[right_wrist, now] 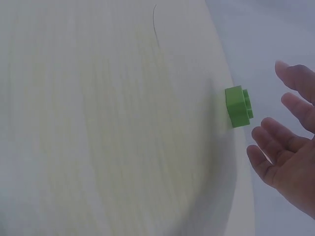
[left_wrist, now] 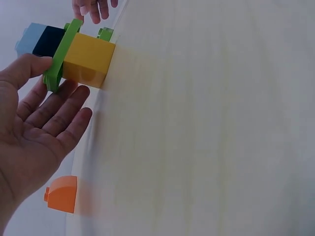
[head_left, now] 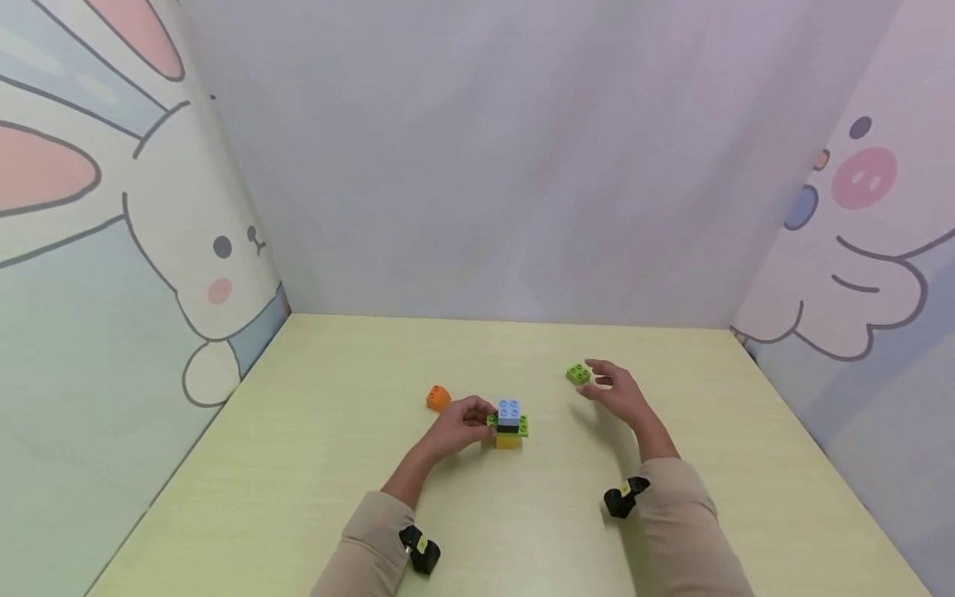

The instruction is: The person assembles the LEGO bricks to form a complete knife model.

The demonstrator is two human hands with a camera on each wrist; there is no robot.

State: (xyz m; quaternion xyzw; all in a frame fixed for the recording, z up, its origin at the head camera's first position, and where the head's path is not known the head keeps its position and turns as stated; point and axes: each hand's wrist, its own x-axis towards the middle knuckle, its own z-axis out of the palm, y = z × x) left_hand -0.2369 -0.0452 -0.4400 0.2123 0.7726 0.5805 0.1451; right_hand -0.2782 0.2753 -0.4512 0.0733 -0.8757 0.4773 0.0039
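A small stack of toy building bricks (head_left: 509, 412) stands on the table in the middle of the head view. From the bottom it has a yellow brick (left_wrist: 87, 58), a long green plate (left_wrist: 61, 54), a black brick (left_wrist: 47, 40) and a light blue brick (left_wrist: 30, 38). My left hand (head_left: 457, 427) pinches the left end of the green plate between thumb and fingers. Farther back, a loose green brick (head_left: 578, 374) lies on the table. Beside it my right hand (head_left: 621, 395) hovers with fingers spread and nothing in its grasp, its fingertips close to the brick's right side.
An orange brick with a rounded side (head_left: 438, 398) lies left of the stack, just behind my left hand. Walls with cartoon animals flank the pale wooden table (head_left: 358, 356), and a plain grey wall (head_left: 507, 166) rises along its back edge.
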